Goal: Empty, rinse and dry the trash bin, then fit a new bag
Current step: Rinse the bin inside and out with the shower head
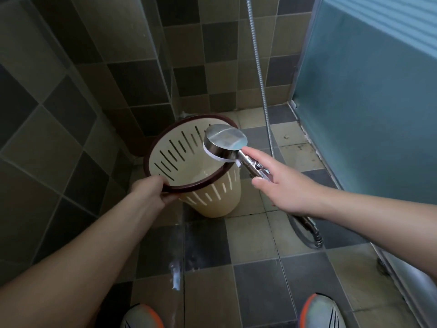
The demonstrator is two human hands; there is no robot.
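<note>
Rinse step, by the look of it. The trash bin (201,171) shows no rubbish and no bag inside, so emptying looks done. Rinsing seems underway; drying and fitting a new bag are still left. No new bag or cloth in view.

The left hand (151,192) grips the near rim of the bin, fingers curled over the dark rim, tilting the bin so its mouth faces up toward the camera. The bin's base looks to be at or just above the tiled floor (255,275), near the far corner where the two tiled walls meet; cannot tell whether it touches.

The right hand (288,188) holds the handle of a metal shower head (225,143): palm and lower fingers wrapped around it, index finger laid straight along the neck. The head sits over the bin's far-right rim, face pointing down into the bin. The spray itself is not clearly visible. A thin stream or wet streak shows on the floor below the bin, so water is probably draining out.

Bin look: cream plastic, tapered, vertical slots round the upper wall, dark brown rim ring. The inside bottom looks pale and clean, possibly wet. The slots mean it won't hold water above the lower part.

The metal hose (257,58) runs down from the top and loops on the floor at right. A frosted panel stands on the right.
</note>
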